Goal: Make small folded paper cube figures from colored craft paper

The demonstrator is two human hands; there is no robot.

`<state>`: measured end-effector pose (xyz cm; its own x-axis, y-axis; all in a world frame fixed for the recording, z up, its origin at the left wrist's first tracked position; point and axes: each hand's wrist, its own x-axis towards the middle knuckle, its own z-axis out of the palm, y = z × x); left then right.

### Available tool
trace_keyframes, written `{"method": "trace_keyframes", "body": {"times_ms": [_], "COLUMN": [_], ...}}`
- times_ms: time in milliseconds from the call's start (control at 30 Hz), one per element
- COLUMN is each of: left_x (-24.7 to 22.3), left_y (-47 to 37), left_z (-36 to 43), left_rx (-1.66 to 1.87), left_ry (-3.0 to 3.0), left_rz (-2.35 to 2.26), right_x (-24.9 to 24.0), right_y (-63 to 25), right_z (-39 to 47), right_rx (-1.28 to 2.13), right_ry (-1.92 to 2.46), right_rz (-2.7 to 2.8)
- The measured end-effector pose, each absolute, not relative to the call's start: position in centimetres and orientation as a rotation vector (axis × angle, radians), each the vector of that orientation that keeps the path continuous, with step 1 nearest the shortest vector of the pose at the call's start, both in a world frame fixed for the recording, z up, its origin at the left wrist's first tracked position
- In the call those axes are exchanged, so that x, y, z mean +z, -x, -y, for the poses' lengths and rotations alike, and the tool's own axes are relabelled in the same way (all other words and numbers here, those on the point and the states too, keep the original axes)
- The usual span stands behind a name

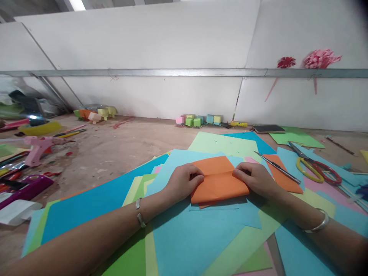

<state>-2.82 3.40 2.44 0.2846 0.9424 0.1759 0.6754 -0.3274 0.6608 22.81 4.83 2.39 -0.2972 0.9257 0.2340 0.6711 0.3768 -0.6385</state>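
A folded sheet of orange paper is held in front of me, a crease running across it and its near flap raised over the layer behind. My left hand pinches its left edge between thumb and fingers. At the opposite edge, my right hand grips the paper the same way. Under it lie light blue sheets. Just right of my right hand, a silver pen-like tool with a pointed tip rests across a smaller orange piece.
Scissors with red and yellow handles lie at right. A pink glue gun and purple stapler-like tool are at left. Small paper cubes line the wall, near a dark phone. Pink paper flowers hang on a metal rail.
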Motion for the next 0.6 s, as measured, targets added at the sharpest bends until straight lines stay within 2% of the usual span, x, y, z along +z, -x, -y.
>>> {"method": "trace_keyframes", "body": {"times_ms": [600], "left_x": [2.13], "left_y": [3.10], "left_z": [-3.67], "left_rx": [0.713], "left_ry": [-2.125], "left_rz": [-1.390], "right_x": [1.78], "right_y": [-22.77], "right_z": [-4.99], "right_rx": [0.442], "right_ry": [1.319], "right_rz": [2.126]}}
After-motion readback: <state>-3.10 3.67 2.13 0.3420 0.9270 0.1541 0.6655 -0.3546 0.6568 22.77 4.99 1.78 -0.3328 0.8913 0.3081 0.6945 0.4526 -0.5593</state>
